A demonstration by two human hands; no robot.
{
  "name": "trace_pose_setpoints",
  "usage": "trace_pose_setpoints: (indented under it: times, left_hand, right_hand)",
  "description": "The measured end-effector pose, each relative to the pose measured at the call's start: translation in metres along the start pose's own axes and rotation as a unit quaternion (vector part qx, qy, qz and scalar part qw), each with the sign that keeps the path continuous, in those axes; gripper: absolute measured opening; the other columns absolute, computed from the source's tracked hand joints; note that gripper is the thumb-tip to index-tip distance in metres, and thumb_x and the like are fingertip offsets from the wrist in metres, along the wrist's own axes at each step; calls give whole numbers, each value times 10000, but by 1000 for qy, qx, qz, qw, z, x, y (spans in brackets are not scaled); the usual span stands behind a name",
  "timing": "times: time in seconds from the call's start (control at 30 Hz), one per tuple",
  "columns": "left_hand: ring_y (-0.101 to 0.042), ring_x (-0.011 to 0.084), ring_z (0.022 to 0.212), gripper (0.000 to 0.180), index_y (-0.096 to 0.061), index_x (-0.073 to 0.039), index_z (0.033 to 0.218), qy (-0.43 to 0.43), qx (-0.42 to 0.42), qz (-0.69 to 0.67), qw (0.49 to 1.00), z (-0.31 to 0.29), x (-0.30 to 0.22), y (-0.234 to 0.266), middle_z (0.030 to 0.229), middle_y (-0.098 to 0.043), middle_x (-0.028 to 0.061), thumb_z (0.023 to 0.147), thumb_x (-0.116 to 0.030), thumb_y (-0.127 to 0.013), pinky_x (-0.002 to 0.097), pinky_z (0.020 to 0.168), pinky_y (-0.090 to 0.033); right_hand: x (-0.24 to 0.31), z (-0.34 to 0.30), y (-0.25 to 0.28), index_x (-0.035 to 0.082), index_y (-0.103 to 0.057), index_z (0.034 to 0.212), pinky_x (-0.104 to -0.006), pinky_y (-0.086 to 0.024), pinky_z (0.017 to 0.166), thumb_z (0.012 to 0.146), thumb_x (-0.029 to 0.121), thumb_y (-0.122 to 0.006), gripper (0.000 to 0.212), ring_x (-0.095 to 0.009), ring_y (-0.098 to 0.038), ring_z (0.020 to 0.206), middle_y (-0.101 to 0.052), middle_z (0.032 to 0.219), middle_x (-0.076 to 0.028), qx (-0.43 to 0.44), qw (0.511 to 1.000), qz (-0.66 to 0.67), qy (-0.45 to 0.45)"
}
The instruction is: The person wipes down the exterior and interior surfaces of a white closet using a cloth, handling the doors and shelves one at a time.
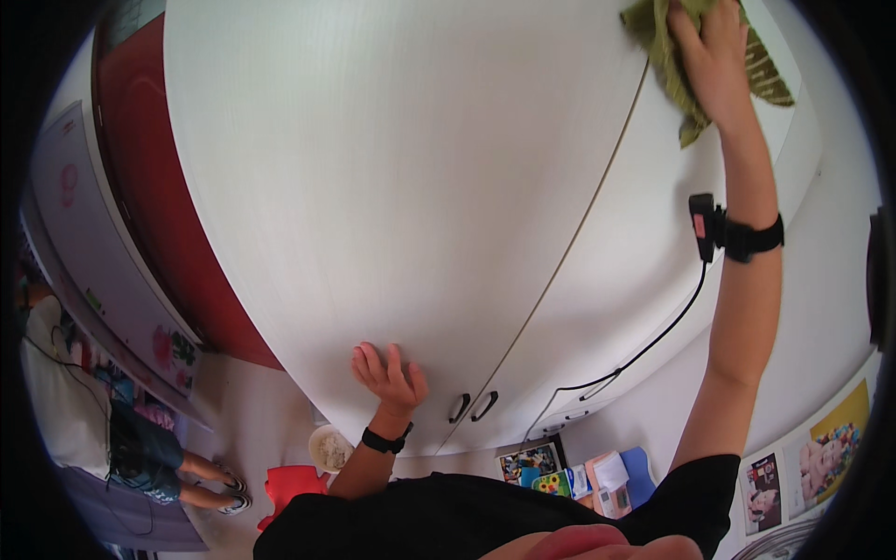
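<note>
A single head-worn fisheye view is aimed forward and downward, close against tall white cupboard doors point(401, 187), with edges bent toward the rim and the floor point(252, 411) seen far below.

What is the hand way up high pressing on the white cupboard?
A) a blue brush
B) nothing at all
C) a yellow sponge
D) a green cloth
D: the right hand is spread flat over a green cloth against the top of the white cupboard door, while the left hand rests bare on the door lower down.
</note>
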State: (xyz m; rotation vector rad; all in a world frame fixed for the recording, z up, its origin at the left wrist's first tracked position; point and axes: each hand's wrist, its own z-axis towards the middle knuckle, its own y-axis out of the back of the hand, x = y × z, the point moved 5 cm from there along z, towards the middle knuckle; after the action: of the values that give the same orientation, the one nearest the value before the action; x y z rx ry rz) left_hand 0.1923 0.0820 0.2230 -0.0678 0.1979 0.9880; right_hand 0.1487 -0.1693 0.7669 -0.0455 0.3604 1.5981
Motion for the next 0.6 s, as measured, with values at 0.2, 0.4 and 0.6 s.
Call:
trace_pose_setpoints:
  times: [0.2, 0.4, 0.6]
  left_hand:
    - [-316, 495, 1438, 543, -521, 2, 1397, 14, -2, -7, 1000, 2, 3, 4, 1534, -373, 329, 924, -264, -537, 597, 1156, -216]
    - [-338, 457, 1415, 626, -380, 54, 1455, -25, -51, -33, 998, 39, 56, 38, 1515, -358, 314, 929, -226, -572, 569, 1154, -257]
    - [-328, 454, 1416, 793, -273, 131, 1496, 128, -118, -4, 985, 72, 97, 60, 1542, -321, 318, 958, -401, -509, 539, 1154, -280]
  right_hand:
    - [19, -118, -31, -61, -476, 1399, -667, -31, 1202, 809, 277, -634, 698, -470, -96, 1533, -285, 1588, -294, 35, 988, -33, 148]
    - [58, -279, -51, -98, -306, 1496, -712, -44, 1183, 609, 384, -916, 1179, -534, -44, 1515, -113, 1606, -361, 214, 974, 45, 61]
    - [50, -244, -47, -103, -17, 1558, -613, 33, 1227, 615, 283, -918, 1361, -502, 29, 1529, 71, 1640, -336, 209, 975, 74, 15]
